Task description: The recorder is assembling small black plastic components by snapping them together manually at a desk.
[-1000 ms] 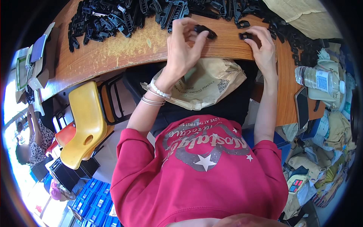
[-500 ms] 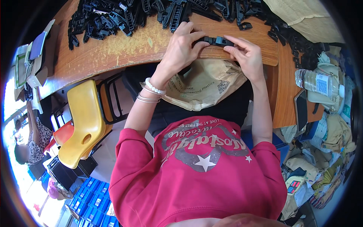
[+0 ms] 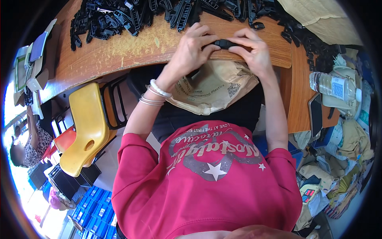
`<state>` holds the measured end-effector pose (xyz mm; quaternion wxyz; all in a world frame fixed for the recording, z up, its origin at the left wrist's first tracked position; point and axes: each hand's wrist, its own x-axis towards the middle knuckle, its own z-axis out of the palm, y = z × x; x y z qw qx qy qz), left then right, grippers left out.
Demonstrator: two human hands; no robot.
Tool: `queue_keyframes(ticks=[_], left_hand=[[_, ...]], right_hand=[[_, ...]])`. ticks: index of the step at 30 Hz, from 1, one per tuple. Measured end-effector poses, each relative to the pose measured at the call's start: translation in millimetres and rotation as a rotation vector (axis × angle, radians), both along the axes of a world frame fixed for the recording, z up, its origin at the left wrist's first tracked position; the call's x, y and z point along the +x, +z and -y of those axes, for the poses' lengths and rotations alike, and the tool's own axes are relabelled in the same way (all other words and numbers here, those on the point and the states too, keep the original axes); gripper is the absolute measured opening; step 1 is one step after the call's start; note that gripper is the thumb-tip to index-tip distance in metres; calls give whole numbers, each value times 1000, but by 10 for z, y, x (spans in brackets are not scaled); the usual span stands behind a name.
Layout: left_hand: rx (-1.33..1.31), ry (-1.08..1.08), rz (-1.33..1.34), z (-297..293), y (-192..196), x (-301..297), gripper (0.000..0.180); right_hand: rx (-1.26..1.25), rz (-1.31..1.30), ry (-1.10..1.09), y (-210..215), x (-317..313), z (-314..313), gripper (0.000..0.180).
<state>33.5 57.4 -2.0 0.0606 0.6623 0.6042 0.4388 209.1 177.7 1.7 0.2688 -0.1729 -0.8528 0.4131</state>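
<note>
Worn wooden table (image 3: 131, 53) held heaped black parts (image 3: 115, 20) | left hand (image 3: 195, 46) and right hand (image 3: 255, 51) pinched a black clip (image 3: 224, 44) from either side | clip was near the table's front edge

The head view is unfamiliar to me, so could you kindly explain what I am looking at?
Certainly. There is no robot here: these are a person's own bare hands. The view comes from a wide camera worn on the head, looking down, which is why straight edges bend near the rim. The picture's left is the person's left.

The left hand and right hand hold a small black piece between them, pinched in the fingers near the front edge of a wooden table. Toward the back of the table lies a pile of black parts. Below the table edge, an open paper bag sits at the lap.
</note>
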Motion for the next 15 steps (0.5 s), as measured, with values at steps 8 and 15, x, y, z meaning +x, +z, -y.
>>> queue_keyframes(ticks=[8,15], left_hand=[[-211,-29,161,-24,207,-26,30],[134,159,-433,-563,28,-61,15]], right_hand=[[-86,-42,-49,45,210,18,15],[531,150,-433,-73,195,-482,29]])
